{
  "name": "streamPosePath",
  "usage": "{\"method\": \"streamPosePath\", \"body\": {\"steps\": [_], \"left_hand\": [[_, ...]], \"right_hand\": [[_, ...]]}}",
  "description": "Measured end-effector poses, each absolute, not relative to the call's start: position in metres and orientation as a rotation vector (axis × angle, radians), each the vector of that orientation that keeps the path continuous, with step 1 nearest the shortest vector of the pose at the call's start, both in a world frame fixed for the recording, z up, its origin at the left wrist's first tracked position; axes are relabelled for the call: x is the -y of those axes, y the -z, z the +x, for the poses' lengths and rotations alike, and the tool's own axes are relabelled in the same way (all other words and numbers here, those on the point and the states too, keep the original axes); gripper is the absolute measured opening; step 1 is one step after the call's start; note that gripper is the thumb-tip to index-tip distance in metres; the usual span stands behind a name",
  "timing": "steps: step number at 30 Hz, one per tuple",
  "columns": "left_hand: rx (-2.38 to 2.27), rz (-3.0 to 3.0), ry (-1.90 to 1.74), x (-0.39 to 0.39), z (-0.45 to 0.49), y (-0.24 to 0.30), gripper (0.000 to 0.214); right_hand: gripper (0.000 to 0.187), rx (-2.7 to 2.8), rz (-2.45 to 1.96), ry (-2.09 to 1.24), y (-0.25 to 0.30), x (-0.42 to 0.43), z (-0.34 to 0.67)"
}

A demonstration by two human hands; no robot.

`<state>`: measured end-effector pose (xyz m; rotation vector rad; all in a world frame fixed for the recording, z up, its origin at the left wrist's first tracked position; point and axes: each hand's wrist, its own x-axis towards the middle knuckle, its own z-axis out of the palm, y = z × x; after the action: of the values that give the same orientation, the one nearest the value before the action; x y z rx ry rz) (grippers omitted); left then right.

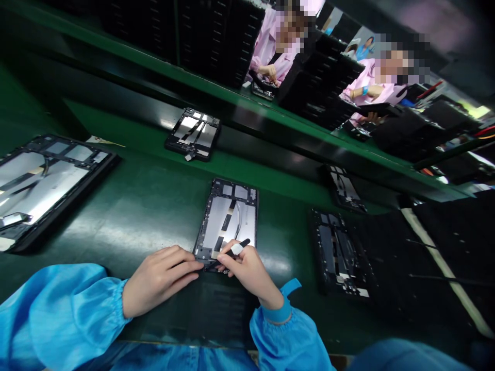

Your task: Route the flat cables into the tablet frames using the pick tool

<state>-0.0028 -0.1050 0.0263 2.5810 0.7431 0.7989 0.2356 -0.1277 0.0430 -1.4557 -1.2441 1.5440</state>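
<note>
An opened tablet [211, 219] lies flat on the green bench, its silver battery, dark ribbon cables and bare frame showing. My left hand [164, 275] rests at its lower left corner, fingers stretched out and fingertips touching the edge. Over the tablet's lower end, my right hand [245, 268] is closed in a pinch around slim black tweezers [246, 242] with a white patch near the top. Their tip points down left toward the lower edge, close to my left fingertips. My right fingers partly cover the tablet's lower right part.
Other opened tablets lie at the left [58, 170], at the back [195, 133] and at the right [338, 252]. A smaller-looking one [344, 188] sits on the back ledge. Black trays [433, 257] stand at far right. Beyond the green shelf, people in pink work near stacked black trays [320, 77].
</note>
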Motion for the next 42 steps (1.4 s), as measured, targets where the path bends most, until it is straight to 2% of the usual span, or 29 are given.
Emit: {"method": "streamPosePath", "body": {"steps": [8,11,14,18,21,30,35,42], "left_hand": [[-0.795,2.331,-0.631,0.1,0.01,-0.028,0.025],[-0.832,2.194,-0.598,0.097,0.012,-0.028,0.024],[-0.866,2.1,-0.574,0.095,0.014,-0.029,0.023],[-0.877,2.093,-0.59,0.094,0.016,-0.03,0.026],[-0.863,2.172,-0.637,0.097,0.014,-0.029,0.024],[-0.686,2.489,-0.879,0.098,0.013,-0.03,0.015],[-0.785,2.373,-0.688,0.097,0.011,-0.029,0.017],[-0.834,2.493,-0.641,0.101,0.008,-0.026,0.018]], "right_hand": [[0.024,1.241,-1.4,-1.45,-0.038,0.132,0.238],[0.026,1.255,-1.328,-1.226,-0.041,0.141,0.241],[0.026,1.532,-1.266,-0.985,-0.044,0.149,0.238],[0.013,1.832,-1.254,-0.785,-0.042,0.151,0.226],[0.006,1.794,-1.294,-0.782,-0.039,0.15,0.221],[0.008,1.762,-1.352,-0.898,-0.046,0.147,0.224],[0.015,1.747,-1.365,-0.947,-0.047,0.147,0.223],[0.016,1.813,-1.329,-0.691,-0.034,0.15,0.215]]}}
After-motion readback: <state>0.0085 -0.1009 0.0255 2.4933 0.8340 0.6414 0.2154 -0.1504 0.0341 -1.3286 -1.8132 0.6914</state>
